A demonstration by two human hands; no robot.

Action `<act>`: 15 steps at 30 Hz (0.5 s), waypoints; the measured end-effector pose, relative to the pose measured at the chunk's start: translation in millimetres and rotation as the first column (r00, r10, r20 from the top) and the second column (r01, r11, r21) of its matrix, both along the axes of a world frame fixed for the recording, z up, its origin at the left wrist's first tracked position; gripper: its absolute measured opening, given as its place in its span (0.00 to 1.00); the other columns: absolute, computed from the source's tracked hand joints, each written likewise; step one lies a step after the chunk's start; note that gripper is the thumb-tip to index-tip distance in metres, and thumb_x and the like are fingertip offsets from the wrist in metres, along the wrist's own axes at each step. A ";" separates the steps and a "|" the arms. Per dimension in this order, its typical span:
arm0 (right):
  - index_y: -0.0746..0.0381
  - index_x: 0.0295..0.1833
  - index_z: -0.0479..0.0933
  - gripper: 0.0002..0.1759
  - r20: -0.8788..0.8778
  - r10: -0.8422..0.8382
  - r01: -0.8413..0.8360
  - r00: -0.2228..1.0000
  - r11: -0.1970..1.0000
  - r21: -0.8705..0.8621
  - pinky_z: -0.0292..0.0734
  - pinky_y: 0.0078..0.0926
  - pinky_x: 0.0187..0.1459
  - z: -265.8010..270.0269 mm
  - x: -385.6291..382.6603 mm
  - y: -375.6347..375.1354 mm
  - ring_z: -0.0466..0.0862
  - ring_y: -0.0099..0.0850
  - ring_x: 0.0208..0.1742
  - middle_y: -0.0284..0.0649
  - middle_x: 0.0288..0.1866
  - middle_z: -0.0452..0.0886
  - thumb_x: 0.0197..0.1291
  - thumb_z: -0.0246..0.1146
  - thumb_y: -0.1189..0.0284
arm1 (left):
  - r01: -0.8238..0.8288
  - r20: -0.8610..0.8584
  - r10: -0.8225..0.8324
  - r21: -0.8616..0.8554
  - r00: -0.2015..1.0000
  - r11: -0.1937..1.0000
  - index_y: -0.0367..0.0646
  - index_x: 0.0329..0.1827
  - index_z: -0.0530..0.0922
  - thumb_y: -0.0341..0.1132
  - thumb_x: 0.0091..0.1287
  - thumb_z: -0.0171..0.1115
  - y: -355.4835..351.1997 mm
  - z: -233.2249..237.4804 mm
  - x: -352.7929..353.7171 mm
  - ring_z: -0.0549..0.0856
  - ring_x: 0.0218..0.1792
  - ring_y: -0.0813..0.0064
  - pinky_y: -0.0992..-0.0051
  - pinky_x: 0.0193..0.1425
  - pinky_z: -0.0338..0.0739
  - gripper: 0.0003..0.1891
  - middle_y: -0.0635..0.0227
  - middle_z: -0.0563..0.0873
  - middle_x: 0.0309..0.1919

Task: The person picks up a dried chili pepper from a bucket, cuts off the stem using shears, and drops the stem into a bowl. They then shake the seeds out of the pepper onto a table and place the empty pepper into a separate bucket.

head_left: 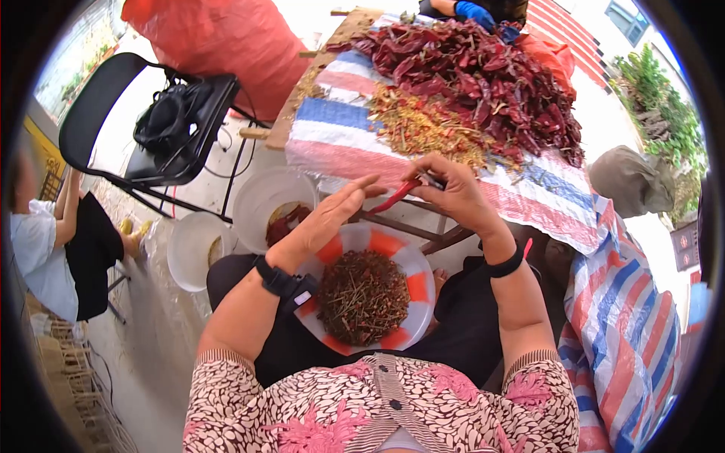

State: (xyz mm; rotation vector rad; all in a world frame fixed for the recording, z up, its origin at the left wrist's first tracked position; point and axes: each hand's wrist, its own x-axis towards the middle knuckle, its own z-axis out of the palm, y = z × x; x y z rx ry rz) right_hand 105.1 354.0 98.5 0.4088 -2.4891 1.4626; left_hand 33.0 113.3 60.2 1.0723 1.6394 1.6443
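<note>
My right hand (447, 189) is closed on a dark red dried chili pepper (396, 198), which slants down to the left from its fingertips. Just left of the chili, my left hand (332, 211) has its fingers stretched out; whether they touch the pepper's tip is hard to tell. Under both hands, an orange and white bowl (417, 287) rests on my lap, with brown-green stems and bits (364, 296) in it. In front, a striped cloth (340, 140) on a table bears a big heap of dried chilies (483, 83) and a yellowish pile of seeds and scraps (427, 128).
Two white buckets (192, 253) (276, 189) stand at the left, one with chilies. A black chair (181, 143) holds a black bag. Behind is a red sack (226, 53). A seated person is at far left; another person's blue-gloved hand (474, 13) is behind the heap.
</note>
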 end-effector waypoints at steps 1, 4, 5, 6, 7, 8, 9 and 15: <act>0.60 0.48 0.78 0.14 0.019 0.026 -0.027 0.999 0.998 0.061 0.71 0.17 0.38 -2.7 -0.8 -7.2 0.76 0.18 0.35 0.30 0.38 0.81 0.54 0.67 0.80 | 0.047 0.159 -0.049 0.016 0.986 0.999 0.37 0.74 0.58 0.49 0.78 0.41 0.1 -3.6 0.2 0.71 0.66 0.69 0.67 0.70 0.63 0.30 0.59 0.73 0.65; 0.59 0.48 0.78 0.14 0.089 0.106 -0.116 0.990 0.987 0.114 0.71 0.17 0.38 -6.9 -5.4 -18.3 0.76 0.17 0.36 0.29 0.40 0.81 0.55 0.67 0.80 | 0.143 0.349 -0.141 0.019 0.926 0.990 0.36 0.73 0.60 0.45 0.77 0.46 4.3 -21.2 -4.3 0.75 0.63 0.71 0.70 0.67 0.67 0.27 0.61 0.75 0.63; 0.60 0.49 0.78 0.13 0.187 0.137 -0.150 0.973 0.987 0.054 0.72 0.18 0.36 -9.2 -5.8 -21.2 0.76 0.16 0.37 0.29 0.42 0.80 0.57 0.67 0.79 | 0.105 0.479 -0.104 0.025 0.871 0.994 0.36 0.71 0.62 0.40 0.75 0.51 4.9 -24.4 -1.4 0.79 0.56 0.75 0.74 0.62 0.71 0.26 0.64 0.77 0.58; 0.60 0.49 0.78 0.13 0.173 0.158 -0.165 0.972 0.986 0.030 0.72 0.17 0.36 -15.5 -7.6 -22.5 0.76 0.16 0.38 0.29 0.42 0.80 0.57 0.67 0.78 | 0.137 0.510 -0.143 0.049 0.848 0.989 0.36 0.71 0.62 0.40 0.75 0.52 5.3 -29.4 -3.1 0.79 0.54 0.75 0.74 0.61 0.71 0.26 0.65 0.78 0.56; 0.60 0.50 0.78 0.14 0.159 0.177 -0.180 0.971 0.984 0.005 0.71 0.17 0.35 -24.6 -9.9 -23.4 0.76 0.16 0.38 0.30 0.42 0.80 0.57 0.67 0.78 | 0.168 0.540 -0.182 0.075 0.822 0.983 0.36 0.71 0.63 0.39 0.74 0.54 6.3 -36.0 -6.6 0.79 0.53 0.76 0.75 0.60 0.72 0.26 0.66 0.78 0.55; 0.61 0.50 0.78 0.14 0.141 0.196 -0.195 0.970 0.981 -0.019 0.71 0.17 0.35 -30.4 -12.1 -25.3 0.75 0.15 0.38 0.30 0.42 0.80 0.58 0.67 0.78 | 0.198 0.566 -0.221 0.102 0.795 0.975 0.36 0.70 0.63 0.39 0.74 0.55 6.2 -40.3 -9.0 0.79 0.51 0.77 0.75 0.59 0.72 0.26 0.67 0.78 0.53; 0.61 0.51 0.78 0.14 0.168 0.159 -0.139 0.973 0.982 -0.126 0.71 0.17 0.37 -26.2 -11.5 -30.0 0.76 0.15 0.39 0.30 0.42 0.80 0.58 0.66 0.77 | 0.105 0.563 -0.146 0.106 0.813 0.989 0.36 0.69 0.65 0.38 0.72 0.58 8.1 -35.9 -6.6 0.78 0.47 0.80 0.76 0.57 0.73 0.26 0.69 0.79 0.50; 0.61 0.49 0.80 0.10 0.263 0.082 -0.006 0.961 0.960 -0.279 0.69 0.15 0.40 -20.5 -14.1 -33.0 0.75 0.15 0.38 0.28 0.39 0.80 0.62 0.65 0.74 | -0.001 0.397 -0.029 0.073 0.917 0.997 0.36 0.66 0.70 0.34 0.70 0.60 3.1 -26.2 -13.6 0.78 0.49 0.80 0.78 0.57 0.73 0.23 0.69 0.81 0.49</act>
